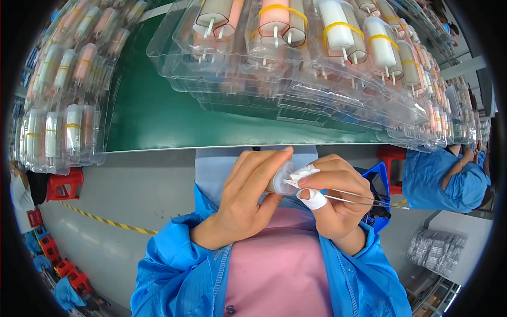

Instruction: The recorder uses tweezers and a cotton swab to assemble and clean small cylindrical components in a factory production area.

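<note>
In front of my chest, my left hand (247, 193) is closed around a short cylinder with a translucent round end (285, 177), which faces right. My right hand (338, 195) meets it from the other side, fingers pinched on a pair of metal tweezers (364, 201). The tweezers' long arms stick out to the right past my palm. Their tips lie at the cylinder's end. White tape (316, 199) wraps my right thumb. A folded white piece (305, 172) sits by the index fingertip; whether it is tape or wipe, I cannot tell.
Stacked clear plastic trays (285, 79) of banded pink, grey and white cylinders cover the far side of the green table (142, 116). More trays (63, 121) stand at left. A blue bin (377, 179) is behind my right hand. Red stools (66, 185) and a blue-clad person (441, 177) are nearby.
</note>
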Demonstrator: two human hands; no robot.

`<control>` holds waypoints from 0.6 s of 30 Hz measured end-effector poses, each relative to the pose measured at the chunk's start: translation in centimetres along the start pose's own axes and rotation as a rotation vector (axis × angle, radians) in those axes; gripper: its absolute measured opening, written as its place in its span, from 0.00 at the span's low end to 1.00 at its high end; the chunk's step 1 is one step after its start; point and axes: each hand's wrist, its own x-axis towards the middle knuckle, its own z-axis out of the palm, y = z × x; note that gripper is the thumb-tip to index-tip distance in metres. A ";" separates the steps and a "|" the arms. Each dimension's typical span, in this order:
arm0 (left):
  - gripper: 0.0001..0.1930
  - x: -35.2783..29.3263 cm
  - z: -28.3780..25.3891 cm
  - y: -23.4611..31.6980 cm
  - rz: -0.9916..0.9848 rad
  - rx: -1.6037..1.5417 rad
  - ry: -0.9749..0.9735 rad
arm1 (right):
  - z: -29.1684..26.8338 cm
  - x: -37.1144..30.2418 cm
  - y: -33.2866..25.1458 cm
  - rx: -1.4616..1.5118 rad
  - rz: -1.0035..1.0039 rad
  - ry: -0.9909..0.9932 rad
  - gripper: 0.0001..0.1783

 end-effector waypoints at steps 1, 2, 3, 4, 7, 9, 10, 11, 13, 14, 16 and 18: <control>0.33 0.0 0.0 -0.1 0.009 0.008 -0.002 | 0.0 0.0 0.0 -0.002 0.007 -0.003 0.09; 0.33 0.1 -0.1 -0.1 0.024 0.025 -0.001 | -0.1 0.0 -0.1 -0.003 0.014 -0.006 0.09; 0.34 0.1 -0.1 0.0 0.040 0.042 -0.001 | -0.1 0.0 -0.1 -0.004 0.021 -0.009 0.09; 0.34 0.2 -0.2 0.0 0.057 0.059 -0.001 | -0.1 0.0 -0.1 0.001 0.022 -0.010 0.09; 0.34 0.2 -0.3 -0.2 0.108 0.109 0.006 | -0.1 0.0 -0.3 0.013 0.034 -0.012 0.09; 0.34 0.2 -0.3 -0.2 0.109 0.119 0.004 | 0.0 0.0 -0.3 0.016 0.054 -0.012 0.08; 0.34 0.3 -0.3 -0.1 0.110 0.125 0.003 | 0.0 0.0 -0.3 0.020 0.059 -0.011 0.08; 0.34 0.2 -0.3 -0.1 0.107 0.126 0.001 | 0.0 0.0 -0.3 0.023 0.064 -0.010 0.08; 0.34 0.2 -0.3 -0.2 0.101 0.127 -0.005 | 0.0 0.0 -0.3 0.030 0.070 -0.007 0.07; 0.34 0.1 -0.2 -0.2 0.108 0.145 -0.003 | 0.0 0.0 -0.3 0.033 0.070 -0.006 0.07; 0.33 0.1 -0.2 -0.3 0.122 0.179 0.001 | 0.0 0.2 -0.4 0.023 0.068 -0.011 0.07; 0.33 0.2 -0.2 -0.3 0.161 0.260 0.018 | -0.1 0.4 -0.7 -0.001 0.061 -0.022 0.07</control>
